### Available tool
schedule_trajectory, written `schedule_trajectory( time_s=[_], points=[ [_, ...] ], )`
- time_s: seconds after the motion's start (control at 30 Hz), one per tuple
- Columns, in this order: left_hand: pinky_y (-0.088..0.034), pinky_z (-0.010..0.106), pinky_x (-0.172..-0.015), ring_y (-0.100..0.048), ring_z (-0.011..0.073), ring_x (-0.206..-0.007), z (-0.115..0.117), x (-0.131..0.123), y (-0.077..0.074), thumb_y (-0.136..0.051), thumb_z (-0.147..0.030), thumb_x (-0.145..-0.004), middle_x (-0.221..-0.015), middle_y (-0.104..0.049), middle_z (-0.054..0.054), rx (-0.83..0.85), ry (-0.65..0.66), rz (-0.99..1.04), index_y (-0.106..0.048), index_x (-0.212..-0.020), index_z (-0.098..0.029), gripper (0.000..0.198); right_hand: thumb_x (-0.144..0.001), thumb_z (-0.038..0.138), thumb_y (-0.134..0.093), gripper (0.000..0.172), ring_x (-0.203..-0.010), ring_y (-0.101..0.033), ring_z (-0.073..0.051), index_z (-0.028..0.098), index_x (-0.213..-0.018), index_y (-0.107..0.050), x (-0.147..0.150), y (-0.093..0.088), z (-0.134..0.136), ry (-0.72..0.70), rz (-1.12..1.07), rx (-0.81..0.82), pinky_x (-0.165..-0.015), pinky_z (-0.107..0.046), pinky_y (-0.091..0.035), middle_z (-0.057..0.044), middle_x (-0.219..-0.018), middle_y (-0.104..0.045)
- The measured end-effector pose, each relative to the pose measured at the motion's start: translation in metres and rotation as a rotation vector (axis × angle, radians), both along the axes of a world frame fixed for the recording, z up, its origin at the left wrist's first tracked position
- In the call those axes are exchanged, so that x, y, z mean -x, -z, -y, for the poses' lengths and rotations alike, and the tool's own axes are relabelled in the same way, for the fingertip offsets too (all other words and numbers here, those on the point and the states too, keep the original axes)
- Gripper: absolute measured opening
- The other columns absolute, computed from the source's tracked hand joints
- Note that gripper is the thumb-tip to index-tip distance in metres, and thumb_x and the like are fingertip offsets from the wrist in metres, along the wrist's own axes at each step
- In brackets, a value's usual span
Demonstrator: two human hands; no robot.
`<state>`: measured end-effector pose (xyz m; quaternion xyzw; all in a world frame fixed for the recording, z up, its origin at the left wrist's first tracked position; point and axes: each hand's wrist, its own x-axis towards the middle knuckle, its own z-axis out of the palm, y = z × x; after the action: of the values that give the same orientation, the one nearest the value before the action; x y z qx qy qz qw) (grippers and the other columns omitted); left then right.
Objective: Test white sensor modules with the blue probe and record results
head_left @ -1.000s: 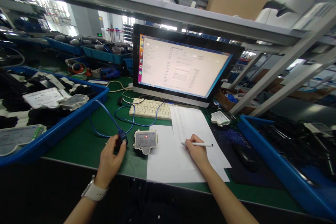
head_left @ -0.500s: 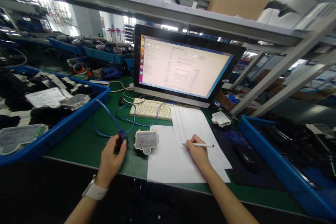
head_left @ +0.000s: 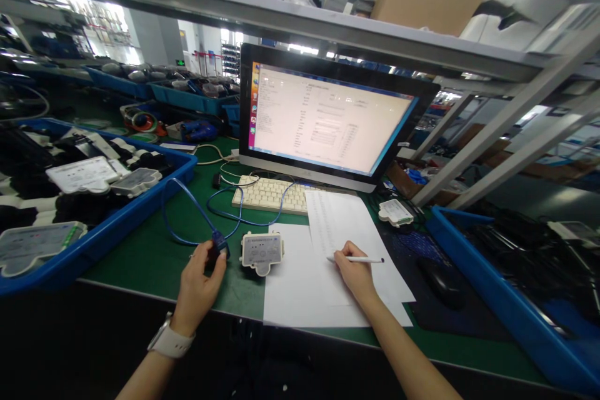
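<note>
My left hand (head_left: pixel 201 284) is closed around a blue cable connector (head_left: pixel 219 242), thumb and fingers on its sides. From it a blue cable (head_left: pixel 187 194) loops over the green bench to the keyboard. Just right of that hand lies a small grey-and-white module (head_left: pixel 262 251) with a printed label, its right edge by the paper. In my right hand (head_left: pixel 355 272) is a white pen (head_left: pixel 363 259) with a dark end, its tip at a printed sheet (head_left: pixel 337 222). Another white sheet (head_left: pixel 288 300) lies partly under that one.
Behind the papers stand a cream keyboard (head_left: pixel 269 194) and a lit monitor (head_left: pixel 328 115). A blue bin (head_left: pixel 180 169) of modules is on the left; another blue bin (head_left: pixel 487 290) is on the right. A black mouse (head_left: pixel 439 281) rests on a dark pad. A shelf (head_left: pixel 300 15) crosses overhead.
Almost nothing differs. Both hands keep their holds on the connector and the pen, and the whole view has shifted very slightly.
</note>
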<state>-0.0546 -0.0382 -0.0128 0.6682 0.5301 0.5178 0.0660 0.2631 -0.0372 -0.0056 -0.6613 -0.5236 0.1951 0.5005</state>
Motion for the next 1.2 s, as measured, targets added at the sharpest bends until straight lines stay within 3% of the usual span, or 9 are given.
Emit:
schedule_trajectory(
  time_s=[0.37, 0.97, 1.2],
  points=[
    [-0.049, 0.03, -0.07, -0.06, 0.0189, -0.076, 0.0019, -0.0007, -0.005, -0.046, -0.043, -0.085, -0.088, -0.062, 0.007, 0.051, -0.02, 0.014, -0.054, -0.098, -0.016, 0.031, -0.067, 0.03, -0.053, 0.023, -0.044, -0.043, -0.014, 0.024, -0.051, -0.038, 0.0027, -0.0033, 0.0017, -0.042, -0.053, 0.046, -0.047, -0.025, -0.035, 0.005, -0.042, -0.047],
    [-0.049, 0.029, -0.067, -0.06, 0.0185, -0.074, 0.0018, -0.0009, -0.0053, -0.047, -0.041, -0.085, -0.085, -0.061, 0.007, 0.034, -0.017, 0.023, -0.055, -0.099, -0.016, 0.03, -0.065, 0.032, -0.053, 0.024, -0.041, -0.041, -0.013, 0.024, -0.049, -0.037, 0.0062, -0.0069, 0.0025, -0.039, -0.057, 0.043, -0.044, -0.024, -0.033, 0.005, -0.04, -0.045],
    [-0.05, 0.03, -0.069, -0.061, 0.0191, -0.074, 0.0009, 0.0008, -0.0014, -0.048, -0.044, -0.085, -0.086, -0.062, 0.007, 0.049, -0.013, 0.045, -0.055, -0.099, -0.016, 0.031, -0.066, 0.04, -0.058, 0.028, -0.035, -0.039, -0.011, 0.022, -0.053, -0.041, 0.0016, -0.0084, -0.0002, 0.047, -0.286, 0.023, -0.035, -0.021, -0.029, 0.004, -0.042, -0.05]
  ],
)
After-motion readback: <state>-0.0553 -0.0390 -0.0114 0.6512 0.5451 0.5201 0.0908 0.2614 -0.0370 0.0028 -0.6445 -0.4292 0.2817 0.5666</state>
